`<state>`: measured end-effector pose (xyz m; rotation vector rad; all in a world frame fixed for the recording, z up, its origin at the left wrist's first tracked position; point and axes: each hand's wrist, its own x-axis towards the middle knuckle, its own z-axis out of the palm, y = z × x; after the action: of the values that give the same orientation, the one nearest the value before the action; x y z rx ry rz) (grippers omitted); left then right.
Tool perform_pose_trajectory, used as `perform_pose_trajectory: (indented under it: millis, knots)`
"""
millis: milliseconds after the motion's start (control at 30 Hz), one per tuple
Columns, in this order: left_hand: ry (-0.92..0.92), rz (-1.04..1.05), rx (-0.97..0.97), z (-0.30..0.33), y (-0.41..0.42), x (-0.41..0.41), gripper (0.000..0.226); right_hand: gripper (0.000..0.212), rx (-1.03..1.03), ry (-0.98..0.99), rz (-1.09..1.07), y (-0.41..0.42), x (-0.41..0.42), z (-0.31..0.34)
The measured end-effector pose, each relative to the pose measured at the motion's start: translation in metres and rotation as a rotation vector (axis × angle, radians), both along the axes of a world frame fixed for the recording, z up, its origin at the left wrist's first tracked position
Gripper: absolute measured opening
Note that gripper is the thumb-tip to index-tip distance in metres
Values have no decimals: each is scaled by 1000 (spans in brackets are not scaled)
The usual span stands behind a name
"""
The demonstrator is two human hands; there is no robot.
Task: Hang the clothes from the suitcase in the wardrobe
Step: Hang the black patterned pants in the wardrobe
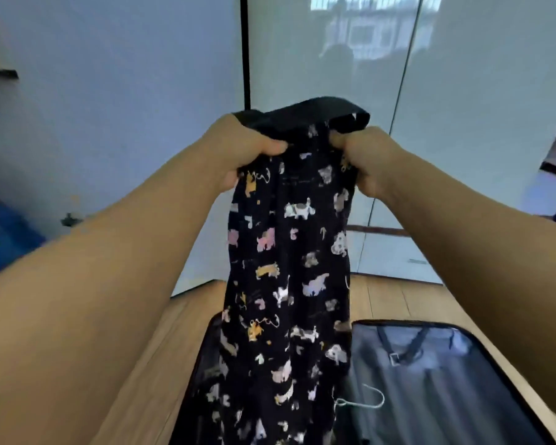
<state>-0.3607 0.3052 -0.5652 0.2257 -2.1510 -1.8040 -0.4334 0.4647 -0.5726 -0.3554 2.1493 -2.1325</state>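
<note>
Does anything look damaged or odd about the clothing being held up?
A loose pale thread dangles off the lower right edge of the animal-print garment, over the open suitcase. It looks like fraying. Nothing else stands out.

A blue bundle (4, 232) lies left on the wooden floor (161, 342).

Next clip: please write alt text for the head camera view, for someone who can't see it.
Two bare hands, left hand and right hand, each grip the top of a black garment printed with small animals, holding it up over an open suitcase on a wooden floor. Pale glossy wardrobe doors stand behind.
</note>
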Motion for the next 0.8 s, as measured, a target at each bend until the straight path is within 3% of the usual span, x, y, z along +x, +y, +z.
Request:
perform_pose_trajectory:
  millis: [100,167,300,333,400,500,600,700,767,800]
  knots:
    - [11,129,-100,-54,5,-6,30,13,11,-88,-128,10,-18,-38]
    - [60,112,-38,-84,12,-6,26,25,-75,-172,-233,20,-25,-51]
    - [133,13,696,-136,28,1,9,25,-203,-136,-238,34,-41,-61]
    - [68,-9,731,-156,31,1,6,21,-200,-131,-228,36,-41,-65]
    - [-200,-94,552,-206,40,0,10,15,-249,-158,-216,38,-46,-80]
    - [-712,-378,19,-284,65,18,19,27,-258,-284,-233,32,-46,-120]
    - [-1081,-509,-353,-355,89,34,28,29,-181,-420,-249,26,-45,-173]
    - [-1207,-597,-752,-401,102,50,45,35,-229,-576,-255,28,-50,-218]
    - [-1263,-621,-870,-416,108,60,78,33,-257,-580,-243,30,-47,-225]
    - [-1257,-629,-914,-416,111,63,83,30,-276,-574,-250,33,-48,-225]
